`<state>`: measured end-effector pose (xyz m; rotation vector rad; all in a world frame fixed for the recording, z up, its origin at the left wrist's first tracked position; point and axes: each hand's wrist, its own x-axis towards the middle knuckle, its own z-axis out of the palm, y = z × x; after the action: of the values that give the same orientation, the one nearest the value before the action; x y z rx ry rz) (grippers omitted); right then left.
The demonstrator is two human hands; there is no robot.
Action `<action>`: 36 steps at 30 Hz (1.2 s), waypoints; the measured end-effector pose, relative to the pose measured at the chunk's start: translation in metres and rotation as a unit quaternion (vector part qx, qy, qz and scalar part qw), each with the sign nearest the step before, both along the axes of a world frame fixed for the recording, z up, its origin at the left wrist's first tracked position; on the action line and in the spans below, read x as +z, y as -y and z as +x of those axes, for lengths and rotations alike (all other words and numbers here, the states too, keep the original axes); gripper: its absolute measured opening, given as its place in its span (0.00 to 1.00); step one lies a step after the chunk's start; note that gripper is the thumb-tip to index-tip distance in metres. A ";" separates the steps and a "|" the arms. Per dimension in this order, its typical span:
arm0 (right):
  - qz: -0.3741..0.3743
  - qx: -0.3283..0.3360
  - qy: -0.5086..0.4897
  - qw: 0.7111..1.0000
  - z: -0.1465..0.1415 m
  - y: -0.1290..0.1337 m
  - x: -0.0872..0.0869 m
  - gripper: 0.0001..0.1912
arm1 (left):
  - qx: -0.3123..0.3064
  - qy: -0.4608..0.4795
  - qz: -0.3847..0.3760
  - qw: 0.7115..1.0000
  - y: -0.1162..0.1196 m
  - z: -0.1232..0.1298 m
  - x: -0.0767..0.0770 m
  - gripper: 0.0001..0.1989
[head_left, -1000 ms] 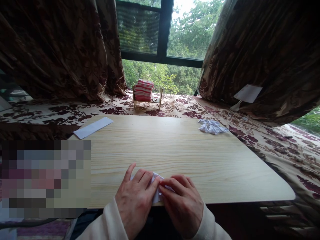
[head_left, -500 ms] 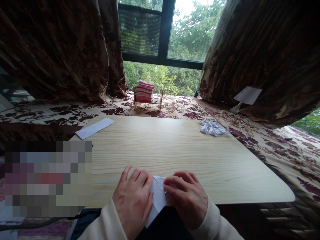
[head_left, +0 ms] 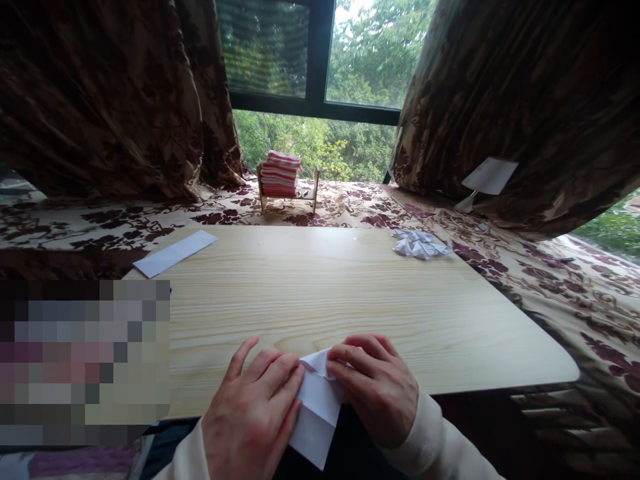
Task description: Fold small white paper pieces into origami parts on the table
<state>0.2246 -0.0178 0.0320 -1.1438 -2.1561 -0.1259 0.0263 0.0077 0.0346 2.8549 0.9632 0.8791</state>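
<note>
A creased white sheet of paper lies at the table's near edge, its lower end hanging past the rim. My left hand presses on the paper's left side, thumb and fingers along its edge. On the other side, my right hand pinches the top right part, where a small flap is folded over. The fingertips of both hands hide parts of the paper's edges.
The pale wooden table carries a flat strip of white paper at its far left and a pile of folded paper pieces at its far right. Behind stand a small rack of striped cloths and a white lamp.
The paper has turned, with its lower end now swung to the right and more of it showing. Both hands stay on it. The whole view has shifted slightly.
</note>
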 end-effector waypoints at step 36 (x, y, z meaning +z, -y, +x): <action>-0.006 -0.029 0.006 1.000 -0.002 0.012 -0.003 0.13 | 0.029 -0.041 0.048 0.998 0.001 0.014 -0.007 0.18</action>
<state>0.2225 -0.0294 0.0290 -1.2157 -2.1388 -0.1457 0.0404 0.0069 0.0272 2.9793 1.0441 0.8396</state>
